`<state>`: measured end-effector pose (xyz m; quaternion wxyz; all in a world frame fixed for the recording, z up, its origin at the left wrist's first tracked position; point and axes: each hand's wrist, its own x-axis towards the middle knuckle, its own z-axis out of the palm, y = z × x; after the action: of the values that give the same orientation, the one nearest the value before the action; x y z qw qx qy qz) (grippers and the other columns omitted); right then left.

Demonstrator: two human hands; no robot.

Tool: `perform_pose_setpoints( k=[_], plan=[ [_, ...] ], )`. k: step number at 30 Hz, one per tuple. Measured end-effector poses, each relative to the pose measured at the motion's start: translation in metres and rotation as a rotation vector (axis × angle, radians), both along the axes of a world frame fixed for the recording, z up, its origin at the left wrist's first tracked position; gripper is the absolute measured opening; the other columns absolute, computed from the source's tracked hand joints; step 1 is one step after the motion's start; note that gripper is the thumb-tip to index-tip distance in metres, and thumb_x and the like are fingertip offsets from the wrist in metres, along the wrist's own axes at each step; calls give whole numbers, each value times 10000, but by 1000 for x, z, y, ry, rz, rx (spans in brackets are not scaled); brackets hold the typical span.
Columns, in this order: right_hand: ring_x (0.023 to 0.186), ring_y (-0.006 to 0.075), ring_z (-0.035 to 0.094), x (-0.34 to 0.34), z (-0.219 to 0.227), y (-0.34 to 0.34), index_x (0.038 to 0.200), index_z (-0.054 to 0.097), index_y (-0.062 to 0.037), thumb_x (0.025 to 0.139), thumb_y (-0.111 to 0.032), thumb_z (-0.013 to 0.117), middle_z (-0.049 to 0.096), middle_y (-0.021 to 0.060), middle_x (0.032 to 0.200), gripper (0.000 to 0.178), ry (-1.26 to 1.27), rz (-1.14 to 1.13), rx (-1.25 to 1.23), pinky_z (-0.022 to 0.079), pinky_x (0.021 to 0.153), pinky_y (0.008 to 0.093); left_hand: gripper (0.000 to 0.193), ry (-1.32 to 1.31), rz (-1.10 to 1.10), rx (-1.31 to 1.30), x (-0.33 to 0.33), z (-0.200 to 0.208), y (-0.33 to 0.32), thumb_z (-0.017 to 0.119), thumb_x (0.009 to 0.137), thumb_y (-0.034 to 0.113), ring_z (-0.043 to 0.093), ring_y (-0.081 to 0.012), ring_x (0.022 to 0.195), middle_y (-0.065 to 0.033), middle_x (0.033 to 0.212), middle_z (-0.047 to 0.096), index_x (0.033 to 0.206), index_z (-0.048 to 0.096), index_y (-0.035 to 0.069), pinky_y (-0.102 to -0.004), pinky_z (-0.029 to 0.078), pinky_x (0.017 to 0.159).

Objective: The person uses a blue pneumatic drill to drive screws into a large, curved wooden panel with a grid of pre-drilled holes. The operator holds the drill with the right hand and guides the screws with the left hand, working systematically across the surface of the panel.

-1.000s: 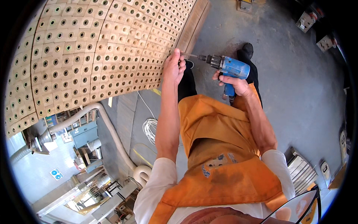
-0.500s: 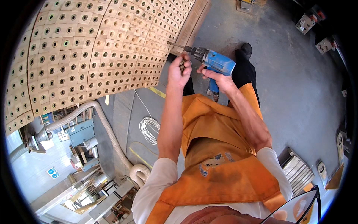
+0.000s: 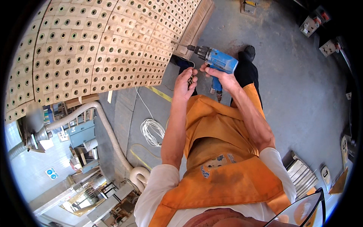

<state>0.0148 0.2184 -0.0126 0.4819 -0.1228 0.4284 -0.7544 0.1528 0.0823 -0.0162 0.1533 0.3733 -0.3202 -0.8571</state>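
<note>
My right hand (image 3: 224, 76) is wrapped round the grip of a blue power drill (image 3: 222, 60). The drill's long thin bit (image 3: 180, 44) points left, its tip near the lower right edge of a panel of pale wooden blocks (image 3: 94, 72). Just below the chuck, my left hand (image 3: 183, 86) is curled around several small brass-coloured metal inserts (image 3: 190, 80), its thumb and fingertips close together. Many round holes cover the blocks. Dark-rimmed inserts sit in most of them, while a band in the middle shows bare wood holes.
A coil of white cable (image 3: 152, 132) lies on the grey floor, left of my orange apron (image 3: 223, 140). Past it curves a ribbed hose (image 3: 107, 125). Slatted pieces (image 3: 302, 174) stand at lower right. A blurred grey shape (image 3: 34, 116) shows by the panel's lower left edge.
My left hand has dropped away from the drill bit, still holding the inserts. The drill has barely moved. A blurred grey shape has appeared at the panel's lower left.
</note>
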Motion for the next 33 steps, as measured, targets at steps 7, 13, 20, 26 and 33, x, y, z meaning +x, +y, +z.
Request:
perform_pose_setpoints(
  k=[7,13,20,26,33],
  plan=[
    [895,157,604,-5,8,33,1089,641,-62,825,-154,708,678,67,1017,287,134,131,97,492,777,298,235,242,127,21,-8,24,-35,545,966,227,457,-59,608,-3,820,532,1115,533,45,-160,333,419],
    [957,188,620,-9,-10,48,1085,629,-64,822,-137,695,676,67,1005,281,29,182,17,495,782,322,242,119,38,-96,-16,31,-45,534,976,268,429,-67,594,-3,775,493,1059,534,41,-167,317,421],
    [996,199,625,12,-13,38,1131,601,-62,844,-118,679,662,67,1043,303,-3,87,25,493,789,323,247,58,85,-174,-38,36,-51,528,977,237,439,-85,621,-10,791,494,1123,537,37,-183,341,449],
    [1014,201,628,26,-5,13,1117,584,-52,863,-123,664,660,78,1047,275,-78,54,-1,486,812,327,257,253,145,-33,-39,26,-56,528,969,192,472,-96,656,-22,836,531,1183,539,50,-189,353,454],
    [946,172,637,24,1,6,1019,618,-67,853,-90,643,667,44,972,169,-143,38,11,483,763,283,191,225,91,95,-32,13,-42,518,955,159,474,-78,640,-26,858,547,1093,552,32,-168,335,433]
  ],
)
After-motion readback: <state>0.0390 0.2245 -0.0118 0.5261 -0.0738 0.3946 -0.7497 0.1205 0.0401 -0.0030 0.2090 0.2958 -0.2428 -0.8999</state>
